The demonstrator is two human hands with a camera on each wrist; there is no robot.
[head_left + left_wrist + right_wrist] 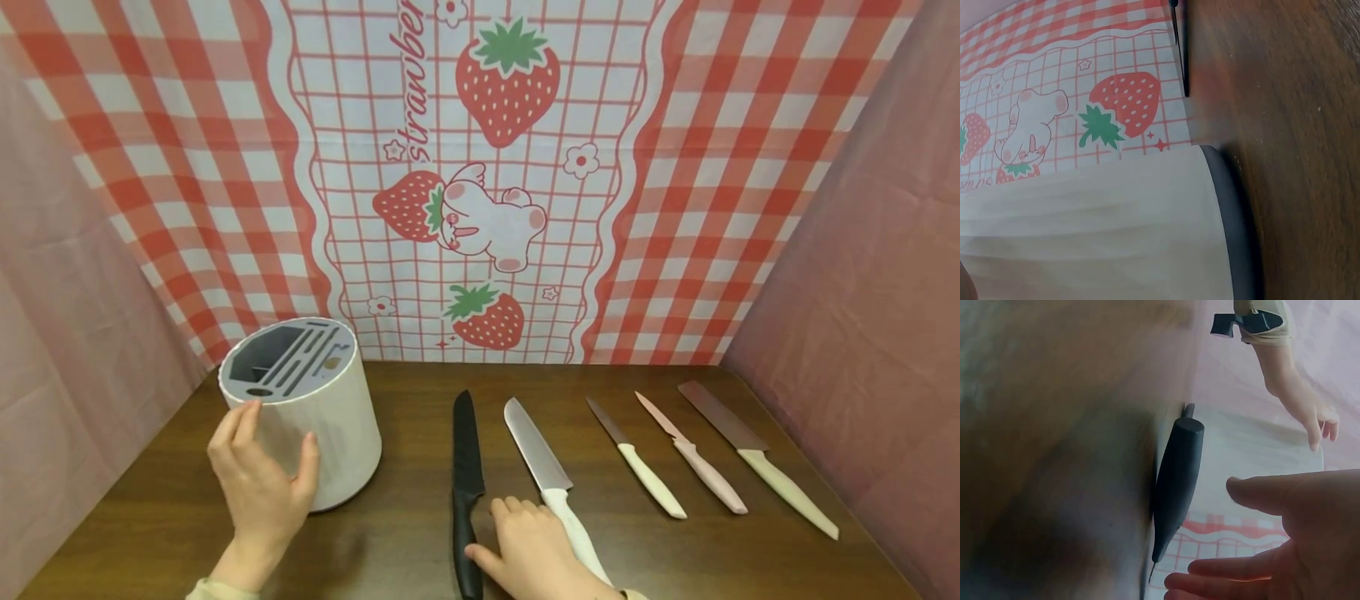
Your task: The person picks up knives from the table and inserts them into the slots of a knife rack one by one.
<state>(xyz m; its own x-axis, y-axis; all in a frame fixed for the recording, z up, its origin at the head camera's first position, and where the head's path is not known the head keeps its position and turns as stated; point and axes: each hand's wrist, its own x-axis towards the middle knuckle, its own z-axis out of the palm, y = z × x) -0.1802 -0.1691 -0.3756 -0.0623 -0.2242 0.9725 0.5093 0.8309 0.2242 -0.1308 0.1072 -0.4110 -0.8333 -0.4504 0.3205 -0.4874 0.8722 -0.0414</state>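
Observation:
A white cylindrical knife block point(337, 450) with a grey slotted top stands on the left of the table. My left hand point(262, 492) is at its front, thumb and fingers spread; contact with the wall cannot be made out. Over on the right, my right hand point(532, 546) hovers between a black knife point(468, 454) and a white-handled knife point(538, 454). Its thumb overlaps the black handle in the head view. From the right wrist, a gap shows between that thumb and the black handle point(1179, 475). Part of the white handle is hidden behind the right hand.
Farther right lie a small cream-handled knife point(648, 479), a pink knife point(708, 475) and a cream-handled cleaver point(787, 492), blades pointing away. A strawberry-print cloth point(615, 167) hangs behind the brown wooden table point(405, 517). Pink cloth point(862, 275) hangs at both sides.

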